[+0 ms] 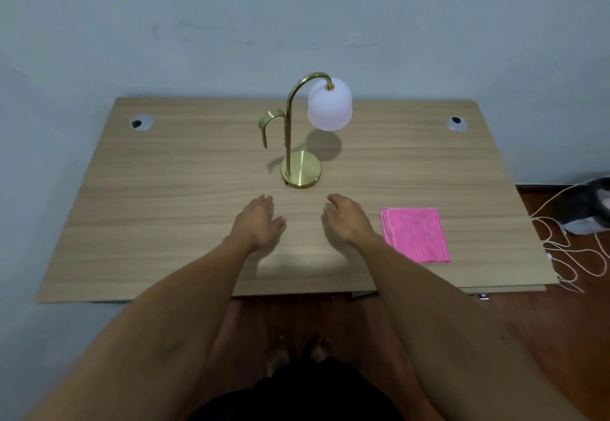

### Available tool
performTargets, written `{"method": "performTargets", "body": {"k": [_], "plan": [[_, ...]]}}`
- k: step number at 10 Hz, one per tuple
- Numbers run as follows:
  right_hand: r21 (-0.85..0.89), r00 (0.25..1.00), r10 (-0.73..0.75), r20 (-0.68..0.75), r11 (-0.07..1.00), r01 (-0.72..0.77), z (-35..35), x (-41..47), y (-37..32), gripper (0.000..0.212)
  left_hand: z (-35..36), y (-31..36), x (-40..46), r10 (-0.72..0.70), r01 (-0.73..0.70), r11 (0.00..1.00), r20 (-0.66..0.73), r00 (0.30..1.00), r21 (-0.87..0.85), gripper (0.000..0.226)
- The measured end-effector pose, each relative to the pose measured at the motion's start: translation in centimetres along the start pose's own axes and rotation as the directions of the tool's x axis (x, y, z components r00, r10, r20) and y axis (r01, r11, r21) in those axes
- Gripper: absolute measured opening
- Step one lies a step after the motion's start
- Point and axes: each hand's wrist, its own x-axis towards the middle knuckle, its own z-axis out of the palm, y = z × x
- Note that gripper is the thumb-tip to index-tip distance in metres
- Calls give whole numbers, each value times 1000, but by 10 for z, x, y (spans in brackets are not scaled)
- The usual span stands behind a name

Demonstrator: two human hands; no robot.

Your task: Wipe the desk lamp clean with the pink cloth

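A desk lamp (301,172) with a round brass base, a curved brass neck and a white shade (329,107) stands upright in the middle of the wooden desk (165,209). A folded pink cloth (416,234) lies flat on the desk near its front right. My left hand (258,222) hovers just in front of the lamp base, fingers apart, holding nothing. My right hand (347,219) is beside it, between the lamp base and the cloth, also empty with its fingers loosely spread. Neither hand touches the lamp or the cloth.
Two round cable grommets (141,122) (457,122) sit in the desk's back corners. A pale wall stands right behind the desk. White cables (567,255) and a dark object (591,206) lie on the wooden floor to the right. My bare feet show below the desk's front edge.
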Motion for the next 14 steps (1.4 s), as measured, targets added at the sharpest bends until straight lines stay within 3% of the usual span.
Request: {"method": "performTargets", "body": {"k": [1, 3, 5, 9, 11, 12, 13, 14], "plan": [[-94, 998, -34, 44, 995, 38, 3, 10, 7, 49, 7, -1, 7, 28, -25, 992, -22, 999, 120, 75], [-346, 989, -123, 76, 927, 142, 21, 41, 23, 56, 22, -7, 35, 24, -24, 980, 0, 1000, 198, 53], [-353, 989, -112, 94, 925, 139, 57, 57, 41, 74, 53, -30, 48, -4, 16, 984, -70, 998, 177, 81], [-507, 959, -252, -129, 848, 155, 96, 56, 68, 77, 90, -46, 47, 39, 26, 963, -234, 972, 269, 76], [-508, 960, -260, -103, 844, 174, 93, 54, 65, 76, 91, -46, 46, 49, 26, 956, -246, 968, 292, 76], [-226, 973, -200, -116, 959, 170, 73, 48, 47, 65, 89, -46, 46, 48, 29, 957, -254, 966, 289, 76], [386, 888, -66, -455, 884, 263, 34, 41, 21, 39, 90, -48, 46, 57, 19, 957, -251, 966, 291, 75], [624, 728, 14, -686, 527, 578, -39, 39, -9, 26, 90, -47, 49, 54, 28, 958, -273, 961, 286, 75]]}}
